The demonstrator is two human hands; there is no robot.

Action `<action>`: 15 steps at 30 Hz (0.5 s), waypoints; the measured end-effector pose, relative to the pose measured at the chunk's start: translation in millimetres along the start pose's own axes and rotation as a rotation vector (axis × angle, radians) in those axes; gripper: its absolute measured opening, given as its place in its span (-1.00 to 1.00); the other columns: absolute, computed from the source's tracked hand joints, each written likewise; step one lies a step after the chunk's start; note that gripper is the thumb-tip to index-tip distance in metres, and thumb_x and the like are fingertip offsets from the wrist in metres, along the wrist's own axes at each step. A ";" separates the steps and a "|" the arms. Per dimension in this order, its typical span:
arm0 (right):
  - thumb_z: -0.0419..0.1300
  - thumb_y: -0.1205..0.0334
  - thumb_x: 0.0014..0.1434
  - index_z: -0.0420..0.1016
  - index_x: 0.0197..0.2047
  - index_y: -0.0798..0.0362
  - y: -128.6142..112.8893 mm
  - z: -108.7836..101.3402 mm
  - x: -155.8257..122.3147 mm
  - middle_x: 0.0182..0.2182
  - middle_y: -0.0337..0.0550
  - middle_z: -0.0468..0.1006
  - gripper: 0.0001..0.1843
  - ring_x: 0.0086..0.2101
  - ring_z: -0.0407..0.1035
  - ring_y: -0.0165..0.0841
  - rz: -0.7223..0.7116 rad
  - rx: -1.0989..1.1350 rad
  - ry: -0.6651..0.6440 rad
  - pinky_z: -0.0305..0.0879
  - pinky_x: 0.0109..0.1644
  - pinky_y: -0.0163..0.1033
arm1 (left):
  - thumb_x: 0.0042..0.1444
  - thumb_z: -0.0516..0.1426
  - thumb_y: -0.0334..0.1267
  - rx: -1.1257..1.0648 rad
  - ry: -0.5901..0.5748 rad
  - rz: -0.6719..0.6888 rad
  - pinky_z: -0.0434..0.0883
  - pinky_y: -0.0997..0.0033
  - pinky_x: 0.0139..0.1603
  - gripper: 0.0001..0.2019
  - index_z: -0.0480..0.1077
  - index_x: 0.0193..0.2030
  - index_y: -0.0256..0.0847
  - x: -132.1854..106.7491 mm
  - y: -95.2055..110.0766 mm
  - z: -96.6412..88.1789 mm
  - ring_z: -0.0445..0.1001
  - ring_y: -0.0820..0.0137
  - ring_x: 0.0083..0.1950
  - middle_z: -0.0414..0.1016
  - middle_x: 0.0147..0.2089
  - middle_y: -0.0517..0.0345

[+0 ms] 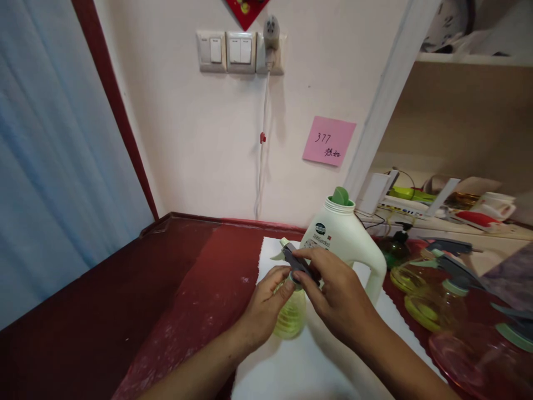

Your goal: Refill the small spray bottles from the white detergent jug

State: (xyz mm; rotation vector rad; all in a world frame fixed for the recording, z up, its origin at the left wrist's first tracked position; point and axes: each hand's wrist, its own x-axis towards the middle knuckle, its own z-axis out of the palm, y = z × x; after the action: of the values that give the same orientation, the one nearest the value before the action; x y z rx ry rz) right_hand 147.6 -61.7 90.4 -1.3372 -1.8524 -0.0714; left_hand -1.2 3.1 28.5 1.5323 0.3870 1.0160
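A small yellow-green spray bottle (290, 318) stands on a white cloth (300, 361) spread over the red table. My left hand (263, 306) wraps the bottle's neck and shoulder. My right hand (333, 291) grips its grey trigger head (296, 261) from above. Just behind them stands a white detergent jug (341, 236) with a green cap and a side handle.
More spray bottles lie at the right: yellow ones (425, 291) and a pink one (470, 350). A shelf (458, 211) holds cluttered items. On the wall are switches, a plug with a white cable (263, 139) and a pink note (328, 140). A blue curtain (54, 166) hangs left.
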 end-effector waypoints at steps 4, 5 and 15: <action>0.11 0.38 0.35 0.40 0.03 0.00 -3.0 0.4 0.7 -0.20 -0.09 0.55 -0.78 -0.19 0.43 -0.15 -0.003 -0.003 -0.011 0.36 -0.15 -0.04 | 0.25 0.25 -0.05 -0.057 0.024 -0.038 0.29 0.13 0.23 -0.67 0.49 0.05 -0.18 1.4 4.5 3.7 0.46 0.12 0.18 0.56 0.10 -0.02; 0.11 0.38 0.34 0.40 0.02 0.01 -4.0 0.7 1.0 -0.19 -0.08 0.55 -0.79 -0.19 0.43 -0.15 -0.005 -0.008 -0.013 0.37 -0.15 -0.02 | 0.18 0.31 -0.06 -0.088 0.045 -0.055 0.31 0.14 0.21 -0.63 0.47 0.05 -0.17 2.0 5.2 5.4 0.47 0.12 0.16 0.57 0.08 -0.01; 0.12 0.40 0.33 0.40 0.03 0.00 -5.6 1.8 1.6 -0.19 -0.07 0.55 -0.77 -0.19 0.43 -0.14 -0.007 -0.027 -0.014 0.39 -0.14 0.00 | 0.06 0.41 -0.11 -0.114 0.136 -0.086 0.36 0.21 0.11 -0.64 0.46 -0.09 -0.18 3.5 1.8 8.9 0.51 0.19 0.04 0.61 -0.05 0.06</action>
State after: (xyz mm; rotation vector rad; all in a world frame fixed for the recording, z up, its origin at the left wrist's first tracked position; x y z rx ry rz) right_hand 141.9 -62.1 92.5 -1.3531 -1.8738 -0.0918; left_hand 7.1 -0.4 32.2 1.3383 0.4781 1.0596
